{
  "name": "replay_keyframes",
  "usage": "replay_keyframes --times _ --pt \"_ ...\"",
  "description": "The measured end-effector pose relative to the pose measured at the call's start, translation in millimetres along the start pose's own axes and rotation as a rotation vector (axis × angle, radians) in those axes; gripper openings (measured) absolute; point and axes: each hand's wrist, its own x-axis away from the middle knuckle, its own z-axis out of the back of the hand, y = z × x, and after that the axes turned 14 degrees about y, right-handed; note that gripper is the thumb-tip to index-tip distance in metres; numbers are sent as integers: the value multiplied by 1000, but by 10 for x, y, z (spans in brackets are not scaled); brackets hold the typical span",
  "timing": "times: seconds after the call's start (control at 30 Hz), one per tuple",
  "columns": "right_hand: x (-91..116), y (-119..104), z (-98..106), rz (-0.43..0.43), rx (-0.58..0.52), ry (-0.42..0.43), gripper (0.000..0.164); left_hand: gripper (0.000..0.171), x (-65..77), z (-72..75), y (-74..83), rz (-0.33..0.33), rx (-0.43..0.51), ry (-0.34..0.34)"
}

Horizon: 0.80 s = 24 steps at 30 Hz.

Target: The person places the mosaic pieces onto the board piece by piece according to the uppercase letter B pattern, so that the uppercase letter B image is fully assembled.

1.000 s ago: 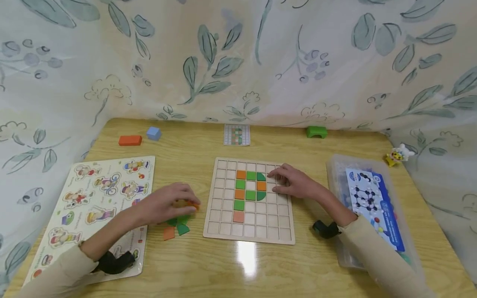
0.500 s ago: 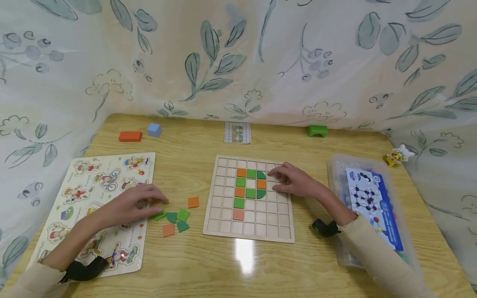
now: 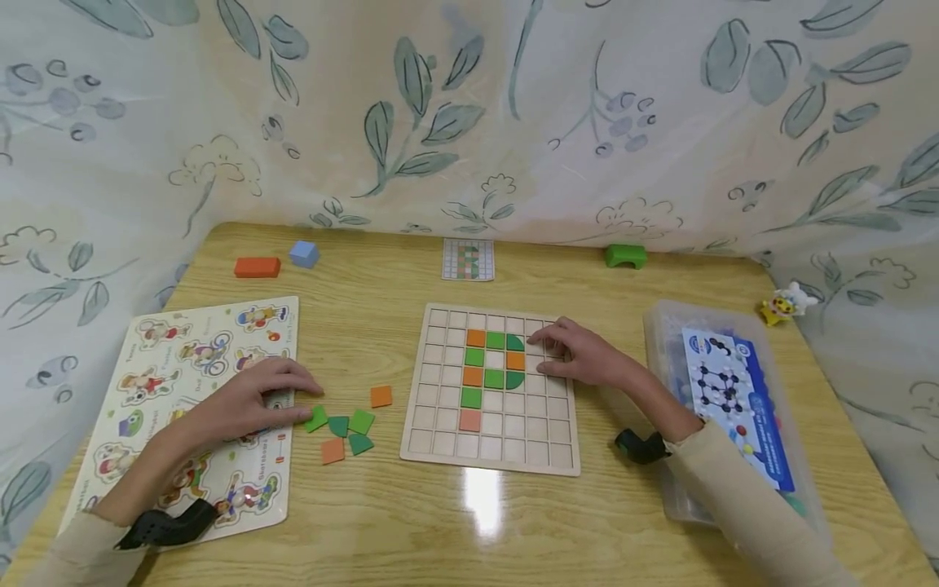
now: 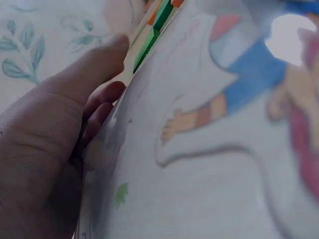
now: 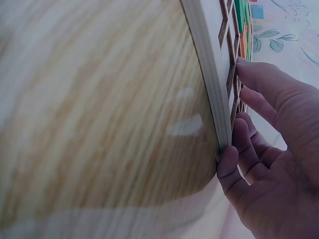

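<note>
Wood-grained worktop [image 3: 352,522] bears, in head view, a flat bright-green square tile [image 3: 316,419] just right of the nearer left hand [image 3: 253,397], fingers and thumb apart in left-wrist view, while in right-wrist view the right hand [image 5: 284,186], fingers loosely bent, touches a pale wooden grid board [image 5: 212,69].

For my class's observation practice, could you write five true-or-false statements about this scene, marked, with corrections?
1. The right hand touches the grid board. True.
2. Both hands touch the grid board. False: the left hand is at the edge of the picture board.
3. The red block lies beside the blue block. True.
4. The card lies on the grid board. False: it is on the table, beyond the board.
5. A salmon-pink tile lies in the grid board. True.
</note>
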Motion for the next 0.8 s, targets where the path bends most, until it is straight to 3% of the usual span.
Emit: replay_keyframes --times 0.1,0.23,0.57,0.8 --pt "5 -6 6 -3 -5 1 40 37 -6 -10 6 -42 -44 -22" --pt "5 -1 3 -4 -10 1 40 35 0 -12 34 -30 -68 -54" --pt "2 27 14 34 -8 25 38 39 -32 -18 47 -88 -64 -91" --pt "-3 23 8 11 2 8 39 40 -22 -18 39 -110 -65 -106"
